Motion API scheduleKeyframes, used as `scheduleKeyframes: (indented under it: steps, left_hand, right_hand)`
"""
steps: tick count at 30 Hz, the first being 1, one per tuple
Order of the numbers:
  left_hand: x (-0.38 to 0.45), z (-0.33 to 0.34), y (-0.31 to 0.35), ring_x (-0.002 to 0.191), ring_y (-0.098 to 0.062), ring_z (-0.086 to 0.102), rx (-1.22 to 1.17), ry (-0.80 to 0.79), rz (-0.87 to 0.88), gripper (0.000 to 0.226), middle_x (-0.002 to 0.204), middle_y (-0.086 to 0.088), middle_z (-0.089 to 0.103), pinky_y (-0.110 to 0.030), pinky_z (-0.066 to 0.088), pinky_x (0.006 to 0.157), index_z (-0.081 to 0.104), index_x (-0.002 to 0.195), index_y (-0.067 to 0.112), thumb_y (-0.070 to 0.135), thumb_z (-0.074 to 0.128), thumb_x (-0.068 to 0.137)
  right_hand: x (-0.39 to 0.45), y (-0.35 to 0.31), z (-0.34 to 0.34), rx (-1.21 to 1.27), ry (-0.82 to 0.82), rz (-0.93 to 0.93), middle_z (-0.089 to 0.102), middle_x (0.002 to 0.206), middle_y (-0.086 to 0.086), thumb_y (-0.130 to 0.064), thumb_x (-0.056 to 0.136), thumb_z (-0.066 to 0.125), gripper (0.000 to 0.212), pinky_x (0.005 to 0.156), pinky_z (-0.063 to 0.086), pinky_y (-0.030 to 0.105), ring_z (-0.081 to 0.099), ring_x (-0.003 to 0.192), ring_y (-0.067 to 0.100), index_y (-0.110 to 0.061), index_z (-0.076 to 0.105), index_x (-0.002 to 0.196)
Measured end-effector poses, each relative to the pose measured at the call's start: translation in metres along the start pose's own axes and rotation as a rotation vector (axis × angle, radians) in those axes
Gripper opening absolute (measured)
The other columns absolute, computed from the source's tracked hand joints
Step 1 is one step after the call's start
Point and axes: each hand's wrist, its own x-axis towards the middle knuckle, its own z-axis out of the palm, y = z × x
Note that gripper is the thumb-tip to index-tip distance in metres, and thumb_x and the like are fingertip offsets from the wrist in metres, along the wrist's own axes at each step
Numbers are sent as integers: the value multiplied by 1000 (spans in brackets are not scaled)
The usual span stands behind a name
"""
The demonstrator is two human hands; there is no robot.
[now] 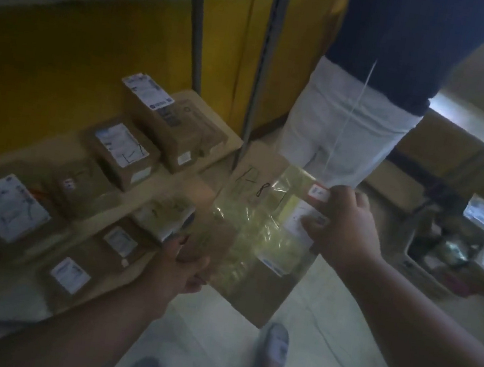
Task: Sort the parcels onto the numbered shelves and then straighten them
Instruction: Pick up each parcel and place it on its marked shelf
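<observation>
Both hands, left hand (182, 263) and right hand (342, 225), grip taped flat parcel (253, 238) by opposite edges; label up, likely for reading; shelf (33, 287) at 9 o'clock.

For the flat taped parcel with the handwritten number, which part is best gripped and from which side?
By its two opposite edges, one hand from each side, as shown: the left hand grips the near-left edge and the right hand pinches the far-right edge by the white label. The flat taped parcel is wide, thin and glossy, so a one-handed grip would probably let it tip or slip.
</observation>
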Motion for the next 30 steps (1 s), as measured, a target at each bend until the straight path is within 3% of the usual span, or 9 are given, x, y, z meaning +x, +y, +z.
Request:
scheduleKeyframes:
  steps: [3, 10, 13, 15, 19, 23, 26, 28, 30]
  left_hand:
    - [24, 27, -17, 87, -32, 72, -119, 106, -42, 53, 116, -11, 71, -47, 61, 79, 53, 133, 27, 15, 76, 87]
    - [52, 85, -52, 77, -29, 70, -254, 371, -240, 41, 105, -14, 72, -33, 53, 62, 53, 124, 23, 11, 72, 90]
    - [77, 85, -56, 72, -26, 63, -245, 450, -289, 28, 96, -13, 69, -36, 47, 67, 56, 112, 25, 6, 66, 94]
    - [99, 77, -59, 68, -25, 59, -237, 462, -305, 25, 90, -13, 66, -34, 46, 63, 56, 104, 26, 5, 64, 95]
    - [159, 54, -75, 57, -22, 58, -239, 431, -312, 28, 79, -15, 65, -27, 44, 54, 56, 116, 16, 4, 66, 93]
    - [214, 51, -111, 64, -27, 62, -300, 475, -339, 36, 99, -18, 67, -35, 50, 64, 53, 122, 19, 8, 69, 92]
    - [239, 56, -140, 70, -30, 61, -371, 515, -358, 42, 102, -21, 65, -42, 51, 74, 50, 121, 16, 12, 75, 87]
    - [252, 56, -157, 76, -33, 64, -392, 516, -375, 45, 100, -22, 66, -51, 53, 87, 51, 112, 15, 17, 80, 77]
    - [264, 60, -164, 73, -33, 64, -451, 487, -371, 28, 85, -21, 67, -49, 49, 85, 56, 102, 10, 16, 77, 83]
  right_hand:
    - [58, 20, 18, -33, -99, -98, 40, 113, -5, -37, 79, 78, 54, 80, 57, 43, 55, 98, 23, -27, 48, 122]
    - [143, 61, 76, -124, -383, -251, 45, 123, 6, -40, 79, 76, 59, 86, 55, 46, 56, 101, 30, -24, 45, 128]
    - [164, 67, 113, -148, -483, -242, 45, 123, 6, -41, 79, 75, 58, 78, 55, 40, 56, 97, 28, -23, 44, 125]
    - [178, 69, 144, -165, -527, -230, 45, 122, 7, -41, 80, 75, 59, 73, 48, 33, 56, 96, 27, -21, 45, 126]
    - [215, 81, 211, -146, -524, -189, 45, 120, 4, -38, 81, 75, 60, 77, 41, 32, 49, 96, 21, -20, 46, 131]
    - [240, 106, 289, -40, -527, -130, 38, 116, 0, -33, 80, 76, 59, 78, 50, 35, 52, 99, 23, -24, 46, 130]
    - [250, 130, 342, 1, -566, -113, 47, 115, 1, -38, 72, 74, 58, 80, 58, 44, 59, 96, 27, -35, 45, 123]
    - [261, 142, 371, 38, -635, -94, 58, 110, 1, -44, 68, 73, 58, 68, 59, 40, 64, 88, 24, -41, 43, 117]
    - [272, 151, 392, 74, -672, -57, 61, 107, -1, -45, 69, 78, 60, 55, 51, 28, 65, 85, 19, -39, 45, 118]
